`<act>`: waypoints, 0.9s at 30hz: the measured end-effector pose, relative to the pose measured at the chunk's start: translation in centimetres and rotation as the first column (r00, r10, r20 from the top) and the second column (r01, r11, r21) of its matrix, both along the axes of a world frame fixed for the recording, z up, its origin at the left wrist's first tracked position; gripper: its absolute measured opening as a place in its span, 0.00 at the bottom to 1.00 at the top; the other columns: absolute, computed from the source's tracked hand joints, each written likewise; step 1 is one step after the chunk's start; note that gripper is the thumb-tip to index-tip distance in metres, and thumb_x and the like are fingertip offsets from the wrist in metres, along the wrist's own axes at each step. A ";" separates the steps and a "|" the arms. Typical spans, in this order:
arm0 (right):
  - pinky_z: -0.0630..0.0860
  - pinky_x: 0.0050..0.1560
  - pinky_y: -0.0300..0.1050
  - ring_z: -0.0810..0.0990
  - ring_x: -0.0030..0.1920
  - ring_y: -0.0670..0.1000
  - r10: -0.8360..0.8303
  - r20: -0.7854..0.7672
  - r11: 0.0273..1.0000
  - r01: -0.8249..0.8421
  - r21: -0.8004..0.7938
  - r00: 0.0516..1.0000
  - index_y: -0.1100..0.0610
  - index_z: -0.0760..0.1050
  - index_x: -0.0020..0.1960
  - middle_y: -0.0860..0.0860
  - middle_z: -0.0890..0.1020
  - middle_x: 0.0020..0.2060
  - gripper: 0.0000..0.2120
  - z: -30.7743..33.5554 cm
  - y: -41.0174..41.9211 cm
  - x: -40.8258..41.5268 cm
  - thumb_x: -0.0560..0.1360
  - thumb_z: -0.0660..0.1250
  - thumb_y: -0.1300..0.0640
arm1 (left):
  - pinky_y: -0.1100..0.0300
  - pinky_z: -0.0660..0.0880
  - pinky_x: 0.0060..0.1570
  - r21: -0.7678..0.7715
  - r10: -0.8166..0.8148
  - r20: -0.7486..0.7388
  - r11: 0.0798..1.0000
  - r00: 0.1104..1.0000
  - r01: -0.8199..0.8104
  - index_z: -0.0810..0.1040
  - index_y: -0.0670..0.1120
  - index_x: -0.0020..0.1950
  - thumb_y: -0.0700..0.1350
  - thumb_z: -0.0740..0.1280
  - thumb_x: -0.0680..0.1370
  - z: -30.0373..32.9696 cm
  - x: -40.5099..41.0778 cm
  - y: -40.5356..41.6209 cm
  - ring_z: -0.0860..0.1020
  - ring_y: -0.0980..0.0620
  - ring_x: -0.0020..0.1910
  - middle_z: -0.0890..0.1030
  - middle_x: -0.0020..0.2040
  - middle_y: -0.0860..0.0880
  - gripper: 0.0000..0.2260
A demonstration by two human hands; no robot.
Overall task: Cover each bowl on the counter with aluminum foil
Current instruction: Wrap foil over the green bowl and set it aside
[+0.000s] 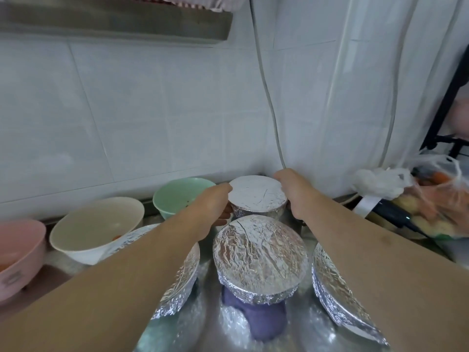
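A foil-covered bowl (257, 196) stands at the back of the steel counter near the wall. My left hand (215, 204) grips its left side and my right hand (295, 194) grips its right side, fingers curled round the foil rim. In front of it stands a purple bowl (261, 260) with crinkled foil over its top. Two more foil-covered bowls flank that one, a left one (182, 278) partly under my left forearm and a right one (335, 293) under my right forearm. Uncovered stand a green bowl (177, 196), a white bowl (99, 227) and a pink bowl (17, 252).
White tiled wall (152, 110) rises right behind the bowls, with a grey cable (269, 97) hanging down it. Plastic bags with vegetables (431, 199) lie at the right. A black stand (446, 107) leans at the far right edge.
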State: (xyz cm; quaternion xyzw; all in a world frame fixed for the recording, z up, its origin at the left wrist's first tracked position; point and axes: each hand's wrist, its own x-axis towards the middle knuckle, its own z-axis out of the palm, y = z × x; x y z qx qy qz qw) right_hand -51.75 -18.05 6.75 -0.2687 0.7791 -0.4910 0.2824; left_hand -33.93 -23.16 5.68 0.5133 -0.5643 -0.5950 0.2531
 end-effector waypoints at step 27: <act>0.70 0.35 0.46 0.77 0.39 0.56 0.613 -0.583 0.784 -0.323 0.529 0.534 0.56 0.71 0.38 0.53 0.76 0.37 0.09 0.4 -3.9 13.1 0.76 0.60 0.64 | 0.44 0.74 0.60 -0.475 0.177 0.830 0.721 0.529 0.504 0.77 0.45 0.53 0.41 0.56 0.80 2.3 12.1 -2.2 0.79 0.43 0.48 0.78 0.46 0.43 0.11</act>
